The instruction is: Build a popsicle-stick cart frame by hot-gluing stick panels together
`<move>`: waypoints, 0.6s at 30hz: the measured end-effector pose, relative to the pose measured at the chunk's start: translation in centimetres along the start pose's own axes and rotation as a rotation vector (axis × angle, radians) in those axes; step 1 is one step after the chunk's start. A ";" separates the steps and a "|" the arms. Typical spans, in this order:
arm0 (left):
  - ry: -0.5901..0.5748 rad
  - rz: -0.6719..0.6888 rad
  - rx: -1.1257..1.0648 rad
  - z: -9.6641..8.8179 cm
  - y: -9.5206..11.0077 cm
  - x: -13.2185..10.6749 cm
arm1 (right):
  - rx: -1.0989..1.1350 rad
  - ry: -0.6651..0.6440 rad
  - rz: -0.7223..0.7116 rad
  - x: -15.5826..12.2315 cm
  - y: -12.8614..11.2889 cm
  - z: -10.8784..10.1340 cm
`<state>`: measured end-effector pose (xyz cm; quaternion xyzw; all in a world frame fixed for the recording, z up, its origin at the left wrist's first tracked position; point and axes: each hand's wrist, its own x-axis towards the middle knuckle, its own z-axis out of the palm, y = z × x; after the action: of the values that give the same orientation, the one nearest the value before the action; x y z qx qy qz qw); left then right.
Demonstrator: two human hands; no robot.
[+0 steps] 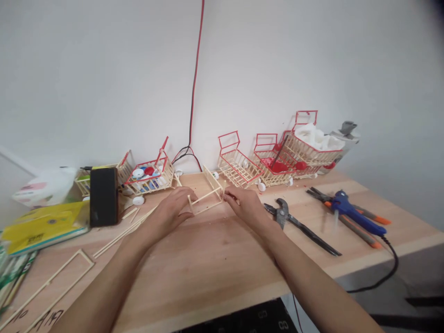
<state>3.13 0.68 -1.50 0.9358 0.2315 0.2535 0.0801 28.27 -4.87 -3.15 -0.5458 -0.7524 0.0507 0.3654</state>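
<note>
A small open frame of thin pale wooden sticks (207, 196) stands on the table between my hands. My left hand (176, 206) curls round its left end, thumb low and fingers above. At its right corner, my right hand (243, 203) pinches the frame with thumb and forefinger; the fingertips partly hide what they grip. Just right of my right forearm lie black-handled pliers (282, 212). Loose wooden sticks (120, 238) rest beside my left forearm.
Miniature stick carts with red trim (239, 166) line the wall, one filled with bottle caps (148, 172). A phone (104, 196) leans at left near a yellow packet (45, 224). A blue glue gun (357, 215) with a cord lies over orange-handled pliers (376, 217).
</note>
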 end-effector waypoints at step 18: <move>-0.063 -0.055 -0.120 0.4 -1.6 -0.4 | 0.051 -0.129 0.121 -0.2 0.4 1.3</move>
<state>2.38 1.89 -2.49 0.9301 0.2391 0.2349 0.1501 27.83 -4.47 -4.45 -0.5764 -0.7385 0.1267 0.3261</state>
